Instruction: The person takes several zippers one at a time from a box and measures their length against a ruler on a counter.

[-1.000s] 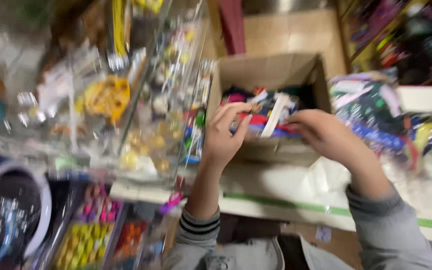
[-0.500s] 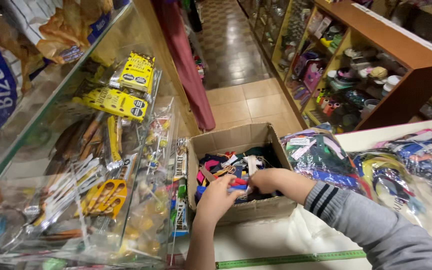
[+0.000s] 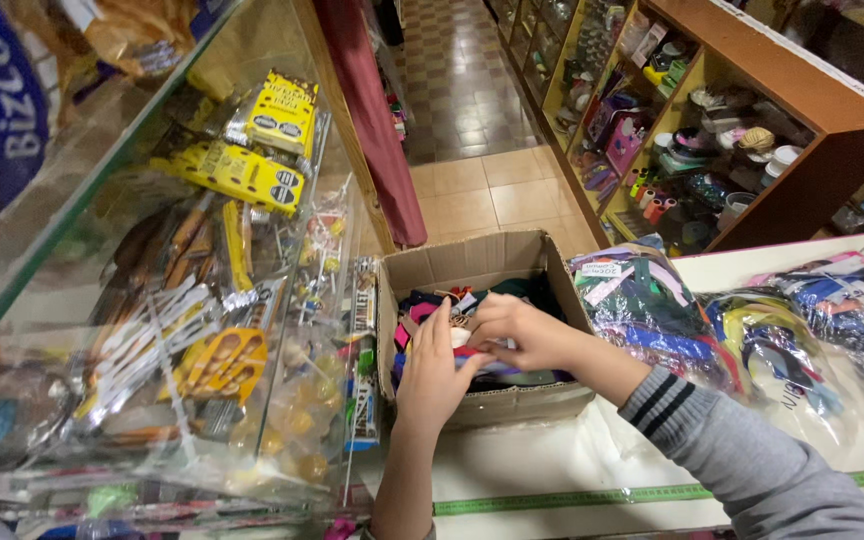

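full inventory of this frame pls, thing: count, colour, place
cardboard box: one, brown, open, centre of counter
small items: many, mixed colours, inside the box
clear bags: several, colourful contents, right of box
measuring strip: one, green, along counter's near edge
glass case: one, yellow packets and sweets inside, left
wooden shelf: one, brown, stocked, upper right
left hand: in the box, on the items
right hand: in the box, grey sleeve; grip unclear
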